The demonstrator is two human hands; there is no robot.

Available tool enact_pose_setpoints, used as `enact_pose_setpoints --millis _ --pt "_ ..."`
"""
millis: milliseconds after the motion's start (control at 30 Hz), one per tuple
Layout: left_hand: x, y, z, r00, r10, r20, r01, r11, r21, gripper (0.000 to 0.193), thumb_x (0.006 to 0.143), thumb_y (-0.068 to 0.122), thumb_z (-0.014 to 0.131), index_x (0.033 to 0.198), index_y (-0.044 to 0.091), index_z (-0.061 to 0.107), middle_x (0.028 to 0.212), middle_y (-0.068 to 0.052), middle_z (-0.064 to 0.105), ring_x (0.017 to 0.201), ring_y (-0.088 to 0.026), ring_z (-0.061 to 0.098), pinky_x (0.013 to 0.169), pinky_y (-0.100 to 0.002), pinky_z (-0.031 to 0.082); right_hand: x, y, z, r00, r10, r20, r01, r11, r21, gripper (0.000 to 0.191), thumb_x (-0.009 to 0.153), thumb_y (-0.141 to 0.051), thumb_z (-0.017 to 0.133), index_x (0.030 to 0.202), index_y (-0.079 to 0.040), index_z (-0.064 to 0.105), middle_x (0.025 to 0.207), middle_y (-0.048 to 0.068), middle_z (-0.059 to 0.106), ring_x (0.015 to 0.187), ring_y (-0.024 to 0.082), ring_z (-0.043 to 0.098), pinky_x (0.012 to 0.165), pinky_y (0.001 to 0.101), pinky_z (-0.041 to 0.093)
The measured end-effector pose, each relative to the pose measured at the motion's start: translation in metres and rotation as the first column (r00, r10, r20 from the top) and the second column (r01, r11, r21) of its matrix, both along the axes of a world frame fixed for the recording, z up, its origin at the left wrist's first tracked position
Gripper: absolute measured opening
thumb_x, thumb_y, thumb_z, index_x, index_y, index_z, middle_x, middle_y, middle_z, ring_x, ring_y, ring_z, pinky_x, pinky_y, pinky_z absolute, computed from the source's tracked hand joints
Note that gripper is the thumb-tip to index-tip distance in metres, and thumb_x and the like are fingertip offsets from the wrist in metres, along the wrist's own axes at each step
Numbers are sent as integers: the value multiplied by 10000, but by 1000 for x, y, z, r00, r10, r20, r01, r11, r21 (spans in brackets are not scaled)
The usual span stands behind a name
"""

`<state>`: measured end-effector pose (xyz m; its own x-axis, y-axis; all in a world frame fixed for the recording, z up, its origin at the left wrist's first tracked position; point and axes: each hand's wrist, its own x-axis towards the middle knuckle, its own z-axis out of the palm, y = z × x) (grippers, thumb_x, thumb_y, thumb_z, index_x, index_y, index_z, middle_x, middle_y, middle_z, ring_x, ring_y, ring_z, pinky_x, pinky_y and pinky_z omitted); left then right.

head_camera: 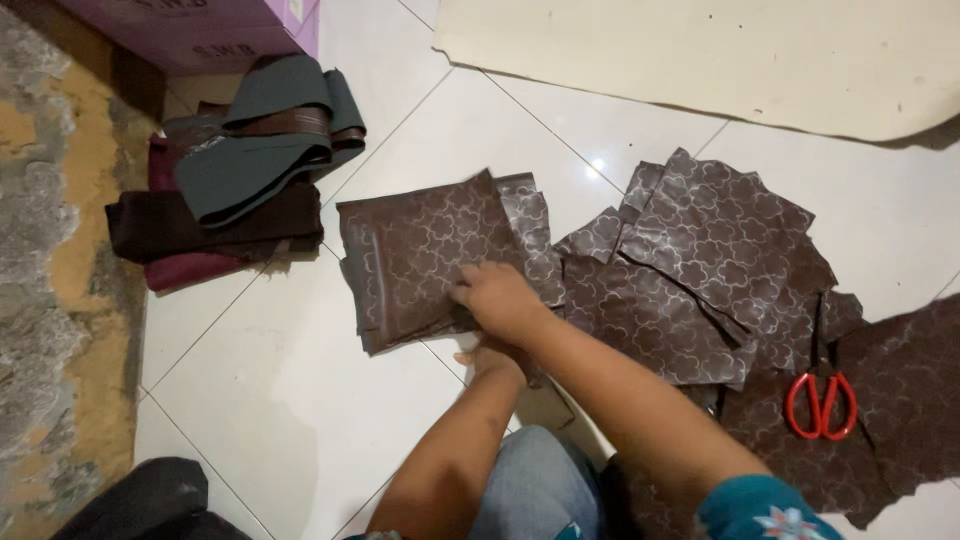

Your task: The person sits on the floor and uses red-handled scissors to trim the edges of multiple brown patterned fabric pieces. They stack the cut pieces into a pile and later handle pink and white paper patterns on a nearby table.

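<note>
Brown patterned sheets lie stacked on the white tiled floor just in front of your knee, and both your hands are on that stack. Your right hand rests palm down on the near right part of the top sheet, fingers loosely curled over its edge; you seem to be pressing or squaring the pile rather than lifting it. Your left hand sits lower, mostly hidden under the right forearm, so I cannot tell whether it pinches an edge or simply lies flat. By my reading, you are at the stacking step: gathering cut pieces into one neat pile. More cut pieces of the same material spread in an overlapping heap just to the right, touching the stack. Red-handled scissors lie on that heap, well apart from your hands. Folded dark fabric sits at the far left near the wall. A next move would call for a flat palm holding the pile steady while the edges are lined up, since the sheets look slick and could slide
</note>
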<state>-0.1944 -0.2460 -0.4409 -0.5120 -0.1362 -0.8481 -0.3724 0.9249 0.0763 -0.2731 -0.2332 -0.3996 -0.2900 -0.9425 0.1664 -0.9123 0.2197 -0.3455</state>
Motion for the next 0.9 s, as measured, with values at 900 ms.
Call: enact_pose_setpoints --millis 900 --pt "-3 5 15 999 36 17 -37 999 20 739 702 463 910 1239 -8 721 1338 -205 688 1289 -370 625 1101 -474 479 -121 198 70 682 -729 59 722 658 -214 343 992 -61 664 1331 -117 655 1064 142 724 901 344 714 771 450 583"
